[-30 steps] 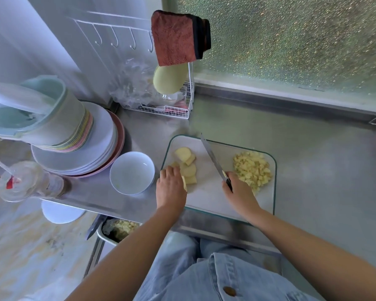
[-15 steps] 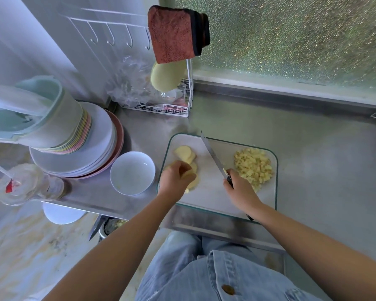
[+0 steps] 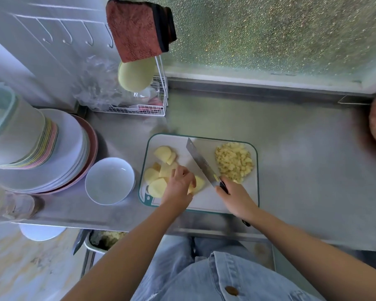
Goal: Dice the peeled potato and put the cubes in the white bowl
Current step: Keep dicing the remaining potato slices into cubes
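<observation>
Left hand (image 3: 178, 185) pinches a potato slice (image 3: 199, 183) mid-frame; right hand (image 3: 233, 197) grips the knife (image 3: 201, 165), whose close blade could nick the left

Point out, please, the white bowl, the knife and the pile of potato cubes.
white bowl (image 3: 110, 181), head view, bare inside of the bowl.
knife (image 3: 199, 161), head view, middle of the blade.
pile of potato cubes (image 3: 233, 162), head view, centre of the heap.
</observation>
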`<state>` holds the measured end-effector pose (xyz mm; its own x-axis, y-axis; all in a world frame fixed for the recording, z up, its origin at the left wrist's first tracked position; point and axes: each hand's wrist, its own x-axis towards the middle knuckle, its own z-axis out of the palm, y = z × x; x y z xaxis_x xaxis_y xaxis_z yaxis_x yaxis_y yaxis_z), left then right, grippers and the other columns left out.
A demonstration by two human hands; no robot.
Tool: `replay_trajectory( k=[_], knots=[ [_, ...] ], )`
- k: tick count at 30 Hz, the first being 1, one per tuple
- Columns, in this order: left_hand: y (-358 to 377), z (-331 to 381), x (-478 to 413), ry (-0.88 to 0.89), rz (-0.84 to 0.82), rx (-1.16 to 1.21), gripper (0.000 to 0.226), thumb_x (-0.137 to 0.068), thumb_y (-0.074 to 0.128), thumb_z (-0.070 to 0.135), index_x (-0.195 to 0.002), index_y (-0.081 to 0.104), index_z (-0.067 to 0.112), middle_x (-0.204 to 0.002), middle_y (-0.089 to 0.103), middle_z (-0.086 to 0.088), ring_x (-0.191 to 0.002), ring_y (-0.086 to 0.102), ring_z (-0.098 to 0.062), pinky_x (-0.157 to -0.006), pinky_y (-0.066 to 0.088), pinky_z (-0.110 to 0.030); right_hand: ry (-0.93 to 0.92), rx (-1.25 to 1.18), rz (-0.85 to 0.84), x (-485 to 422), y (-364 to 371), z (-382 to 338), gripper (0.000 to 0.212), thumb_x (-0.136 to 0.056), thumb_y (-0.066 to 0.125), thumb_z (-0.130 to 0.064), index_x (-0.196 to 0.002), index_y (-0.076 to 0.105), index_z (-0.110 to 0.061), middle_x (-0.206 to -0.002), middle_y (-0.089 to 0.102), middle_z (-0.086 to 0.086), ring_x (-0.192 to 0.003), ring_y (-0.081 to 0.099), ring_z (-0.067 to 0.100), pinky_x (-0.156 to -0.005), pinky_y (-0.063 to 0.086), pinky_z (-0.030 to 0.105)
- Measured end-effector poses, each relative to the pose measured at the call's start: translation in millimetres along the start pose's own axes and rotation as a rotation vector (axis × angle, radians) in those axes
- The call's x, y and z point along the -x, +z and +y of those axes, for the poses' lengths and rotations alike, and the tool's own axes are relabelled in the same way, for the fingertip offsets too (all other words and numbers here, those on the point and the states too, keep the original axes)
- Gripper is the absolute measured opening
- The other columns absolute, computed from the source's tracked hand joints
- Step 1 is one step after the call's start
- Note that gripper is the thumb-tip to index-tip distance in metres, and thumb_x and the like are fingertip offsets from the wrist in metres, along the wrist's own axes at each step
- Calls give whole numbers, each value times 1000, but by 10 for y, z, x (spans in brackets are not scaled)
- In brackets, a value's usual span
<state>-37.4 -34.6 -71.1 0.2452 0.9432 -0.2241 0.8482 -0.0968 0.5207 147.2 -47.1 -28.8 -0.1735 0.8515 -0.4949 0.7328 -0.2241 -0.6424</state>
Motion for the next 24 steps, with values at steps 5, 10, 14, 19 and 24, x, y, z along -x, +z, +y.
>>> replay_trajectory(
  k=[5,10,14,19,24],
  knots=[
    [-93,-47,-22,57,-57,32,33,-74,66,10,-105,58,19,-123,41,-1,-118,35,-18,-91,35,-23,-18,23,24,-24,-37,-17,18,-100,42,-25,-82,42,-28,-63,41,-6,-56,40,8,-53,27,24],
    [-228,-149,-66,-24,171,30,29,-63,71,8,-89,68,18,-100,62,-4,-102,52,-31,-83,43,-38,-3,28,43,-70,-50,9,16,-99,43,-26,-87,47,-18,-66,41,-2,-57,39,11,-56,30,27],
    [-364,-303,-2,-300,266,-98,32,-69,60,1,-99,63,10,-101,58,-13,-94,50,-34,-80,43,-40,-9,21,43,-114,-13,21,15,-100,43,-26,-85,44,-23,-63,37,-4,-53,37,10,-52,26,23],
    [-256,-304,276,-369,163,-228,43,-73,61,8,-114,50,8,-113,47,-12,-99,46,-29,-85,42,-34,-31,-31,43,-166,15,-15,20,-99,43,-22,-80,41,-26,-62,36,-4,-51,35,9,-53,25,23],
    [-197,-316,328,-448,209,-141,39,-75,62,2,-113,53,6,-111,48,-13,-99,47,-30,-87,39,-32,-35,-21,37,-187,-2,-54,30,-99,44,-20,-72,34,-29,-62,35,-4,-53,35,9,-52,24,22]
  ],
)
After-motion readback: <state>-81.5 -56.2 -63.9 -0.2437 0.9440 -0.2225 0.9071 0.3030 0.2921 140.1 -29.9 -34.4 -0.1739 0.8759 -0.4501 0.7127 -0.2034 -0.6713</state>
